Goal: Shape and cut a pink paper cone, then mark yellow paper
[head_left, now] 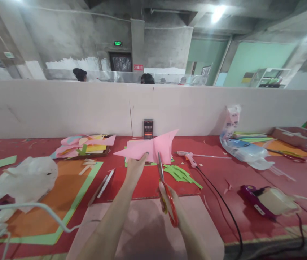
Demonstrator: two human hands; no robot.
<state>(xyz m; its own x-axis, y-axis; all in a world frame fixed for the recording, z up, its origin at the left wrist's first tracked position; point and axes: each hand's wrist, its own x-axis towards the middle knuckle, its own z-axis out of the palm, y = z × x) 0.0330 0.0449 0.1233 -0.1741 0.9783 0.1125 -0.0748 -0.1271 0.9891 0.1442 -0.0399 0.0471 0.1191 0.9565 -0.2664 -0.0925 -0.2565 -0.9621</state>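
Note:
My left hand (137, 166) pinches a folded sheet of pink paper (139, 148) by its lower edge, above the red board. In my right hand (168, 196) is a pair of scissors (172, 206) with red handles, the blades pointing up and away from me. The blade tips meet the pink paper near its middle; I cannot tell how far they are parted. Under and right of the blades lies a pile of green paper strips (180, 173) on the red board (142, 184). Farther right rests a pink glue gun (189, 158) with its black cord trailing toward me.
Orange and green sheets (53, 198) lie at left, partly under crumpled white plastic (26, 180). Coloured scraps (88, 144) sit behind them. At right are a clear plastic bag (245, 150), a purple power strip (258, 204) and a bin (296, 135). A white partition (61, 108) closes the back.

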